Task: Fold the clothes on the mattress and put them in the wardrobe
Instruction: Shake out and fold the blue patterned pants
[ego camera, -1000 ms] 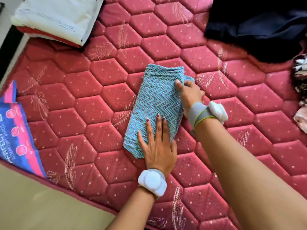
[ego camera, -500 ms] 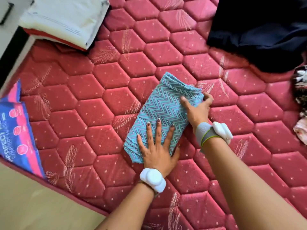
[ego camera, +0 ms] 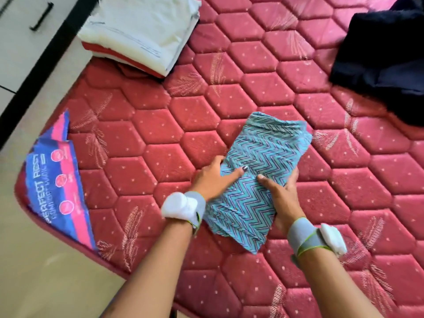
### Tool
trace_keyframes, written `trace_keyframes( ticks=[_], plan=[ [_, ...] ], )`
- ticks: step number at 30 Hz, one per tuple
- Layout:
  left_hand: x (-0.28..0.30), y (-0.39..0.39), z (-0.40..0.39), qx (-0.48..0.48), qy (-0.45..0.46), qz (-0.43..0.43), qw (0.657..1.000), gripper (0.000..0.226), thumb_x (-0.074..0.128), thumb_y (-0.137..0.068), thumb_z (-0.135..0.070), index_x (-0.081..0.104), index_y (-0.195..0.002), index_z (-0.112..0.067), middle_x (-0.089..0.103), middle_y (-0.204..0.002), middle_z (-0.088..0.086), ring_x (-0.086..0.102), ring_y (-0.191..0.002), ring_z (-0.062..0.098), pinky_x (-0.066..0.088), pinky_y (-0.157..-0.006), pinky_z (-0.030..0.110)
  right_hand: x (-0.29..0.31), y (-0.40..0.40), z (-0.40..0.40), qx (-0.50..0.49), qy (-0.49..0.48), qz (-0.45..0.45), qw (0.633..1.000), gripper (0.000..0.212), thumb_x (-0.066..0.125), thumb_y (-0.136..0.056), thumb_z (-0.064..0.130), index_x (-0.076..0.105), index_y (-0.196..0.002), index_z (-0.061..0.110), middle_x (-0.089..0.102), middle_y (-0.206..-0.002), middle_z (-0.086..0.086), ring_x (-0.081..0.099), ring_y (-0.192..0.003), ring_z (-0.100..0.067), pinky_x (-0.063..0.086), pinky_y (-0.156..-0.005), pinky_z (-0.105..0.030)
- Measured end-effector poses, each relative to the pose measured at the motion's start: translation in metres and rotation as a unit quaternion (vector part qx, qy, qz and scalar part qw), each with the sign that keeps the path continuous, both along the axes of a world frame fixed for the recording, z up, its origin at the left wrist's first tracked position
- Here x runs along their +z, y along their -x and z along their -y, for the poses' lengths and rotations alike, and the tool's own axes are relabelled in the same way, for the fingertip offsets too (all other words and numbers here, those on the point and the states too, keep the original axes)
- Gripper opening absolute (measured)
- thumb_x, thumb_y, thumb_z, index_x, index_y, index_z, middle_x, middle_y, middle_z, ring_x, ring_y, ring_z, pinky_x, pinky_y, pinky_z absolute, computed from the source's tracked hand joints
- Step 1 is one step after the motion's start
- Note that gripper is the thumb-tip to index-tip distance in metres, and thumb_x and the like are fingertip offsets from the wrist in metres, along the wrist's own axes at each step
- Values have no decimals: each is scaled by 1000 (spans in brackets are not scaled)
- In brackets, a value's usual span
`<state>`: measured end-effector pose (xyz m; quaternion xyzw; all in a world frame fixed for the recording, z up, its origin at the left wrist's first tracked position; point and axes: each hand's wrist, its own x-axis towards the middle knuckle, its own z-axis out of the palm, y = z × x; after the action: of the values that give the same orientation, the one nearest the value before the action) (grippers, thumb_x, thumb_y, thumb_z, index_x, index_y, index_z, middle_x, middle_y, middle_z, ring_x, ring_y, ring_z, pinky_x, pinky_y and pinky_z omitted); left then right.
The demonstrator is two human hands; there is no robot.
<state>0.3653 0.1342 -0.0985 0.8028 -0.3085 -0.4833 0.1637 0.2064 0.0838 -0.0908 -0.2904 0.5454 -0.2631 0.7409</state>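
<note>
Both hands grip the folded zigzag garment (ego camera: 259, 180) from its sides: the left hand (ego camera: 213, 180) has its thumb on top and fingers tucked beneath the left edge, the right hand (ego camera: 281, 193) likewise at the right edge. The garment sits mid-mattress (ego camera: 149, 138). Far left lies a blue-pink label (ego camera: 57, 180), behind it a white folded pile (ego camera: 142, 31); far right, dark clothing (ego camera: 385, 58).

- Bright, even daylight across the red mattress (ego camera: 263, 88), colours strong.
- Shadows soft and short, tucked just under the forearms.
- White folded pile (ego camera: 142, 31) nearly washed out.
- Dark garment (ego camera: 385, 58) swallows detail.
- Slight softness overall; quilt lines bend toward the edges.
</note>
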Motion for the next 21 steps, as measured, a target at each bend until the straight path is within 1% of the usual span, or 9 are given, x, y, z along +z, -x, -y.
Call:
trace_keyframes(
  ticks=[2, 4, 6, 9, 11, 13, 16, 18, 21],
  plan=[
    [18, -33, -9, 102, 23, -188, 977, 73, 66, -71, -65, 56, -125, -17, 68, -114, 2, 66, -101, 18, 50, -96, 38, 21, -28, -1, 47, -2, 27, 999, 54, 57, -83, -10, 40, -123, 22, 65, -113, -13, 66, -95, -29, 57, -82, -45],
    [34, -67, -27, 231, 20, -367, 901, 43, 57, -83, -42, 68, -112, -11, 73, -96, 6, 71, -78, 16, 59, -74, 30, 40, -61, -3, 106, -20, 52, 993, 49, 58, -83, -8, 44, -119, 22, 68, -102, -8, 68, -83, -22, 59, -72, -36],
    [46, -100, -50, 317, 38, -483, 816, 35, 57, -82, -40, 78, -85, -12, 74, -84, 9, 72, -71, 20, 59, -60, 31, 54, -102, -4, 178, -37, 54, 982, 47, 60, -83, -6, 46, -117, 22, 68, -102, -9, 67, -82, -22, 58, -73, -37],
    [50, -155, -80, 382, 124, -502, 766, 54, 90, -47, -34, 77, -94, -9, 72, -97, 15, 71, -83, 28, 59, -73, 42, 66, -184, -3, 296, -23, 45, 954, 48, 63, -83, -3, 47, -122, 18, 65, -114, -15, 66, -90, -25, 57, -81, -42],
    [48, -188, -87, 439, 203, -479, 732, 74, 93, -42, -28, 70, -110, -8, 70, -106, 15, 70, -89, 30, 58, -74, 44, 73, -227, 5, 350, -10, 68, 934, 44, 66, -80, 4, 51, -118, 20, 67, -109, -7, 68, -85, -21, 58, -75, -38],
    [53, -233, -91, 457, 273, -473, 702, 79, 90, -48, -28, 64, -119, -6, 68, -114, 16, 68, -97, 31, 57, -76, 43, 80, -276, 16, 400, -14, 78, 913, 58, 74, -69, 16, 51, -122, 22, 69, -106, -1, 69, -83, -17, 58, -68, -35],
    [55, -277, -85, 454, 321, -482, 677, 69, 76, -71, -30, 54, -130, -4, 61, -126, 18, 63, -108, 33, 55, -82, 46, 65, -314, 34, 450, 85, -22, 889, 82, 88, -55, 19, 50, -128, 22, 67, -113, 1, 67, -95, -12, 56, -78, -32],
    [36, -297, -80, 490, 308, -466, 670, 53, 56, -84, -29, 51, -132, -6, 64, -122, 14, 64, -108, 30, 56, -82, 44, 37, -330, 36, 394, 112, -113, 905, 79, 88, -61, 26, 50, -129, 21, 65, -116, -3, 64, -94, -13, 54, -73, -26],
    [-5, -305, -85, 555, 276, -417, 665, 56, 57, -88, -15, 42, -142, -14, 56, -135, 12, 54, -123, 30, 54, -89, 46, -4, -335, 22, 337, 52, -166, 925, 67, 82, -70, 32, 50, -126, 18, 62, -121, -3, 59, -84, -13, 43, -51, -18]
  ],
)
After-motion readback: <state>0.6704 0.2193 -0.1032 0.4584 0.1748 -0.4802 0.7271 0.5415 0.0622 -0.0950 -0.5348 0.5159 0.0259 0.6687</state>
